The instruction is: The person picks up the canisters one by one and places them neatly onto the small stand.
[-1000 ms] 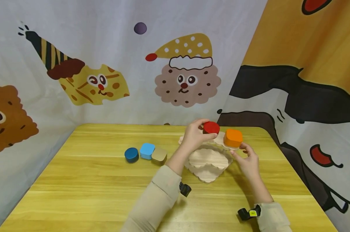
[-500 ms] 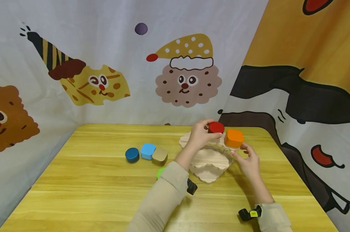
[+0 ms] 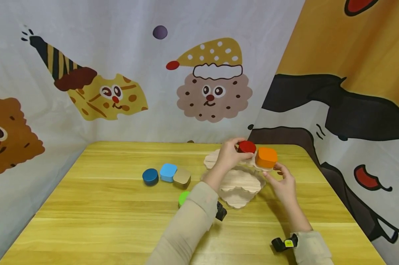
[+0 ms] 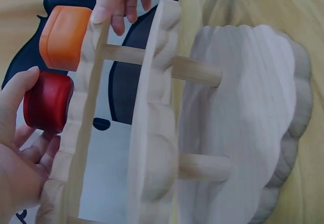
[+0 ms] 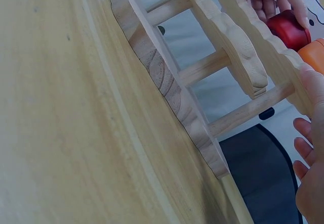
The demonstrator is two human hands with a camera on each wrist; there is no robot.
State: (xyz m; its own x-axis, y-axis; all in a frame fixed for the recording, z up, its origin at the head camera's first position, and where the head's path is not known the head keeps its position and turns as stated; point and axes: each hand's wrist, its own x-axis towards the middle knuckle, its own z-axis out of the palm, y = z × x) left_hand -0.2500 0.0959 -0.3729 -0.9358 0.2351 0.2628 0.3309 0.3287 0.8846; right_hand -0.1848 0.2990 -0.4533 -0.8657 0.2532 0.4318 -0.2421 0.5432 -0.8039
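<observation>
A tiered stand of pale wood with scalloped shelves (image 3: 239, 181) stands on the table, its tiers joined by round dowels (image 4: 200, 72). On its top shelf sits an orange rounded-square block (image 3: 266, 157) near the right end. My left hand (image 3: 228, 157) grips a red round block (image 3: 247, 147) between thumb and fingers. In the left wrist view the red block's flat face is right at the top shelf, just beside the orange block. My right hand (image 3: 284, 184) pinches the right end of that shelf, thumb on its upper side and fingers below.
Left of the stand lie a dark blue round block (image 3: 150, 177), a light blue block (image 3: 168, 172) and a tan block (image 3: 182, 178). A green block (image 3: 183, 198) is partly hidden by my left sleeve (image 3: 189, 224). A printed curtain (image 3: 120, 44) hangs behind the table (image 3: 96, 221).
My left hand has carried the red block to the right and slightly down, close beside the orange block. The green block has come out from behind my left sleeve. My right hand stays put.
</observation>
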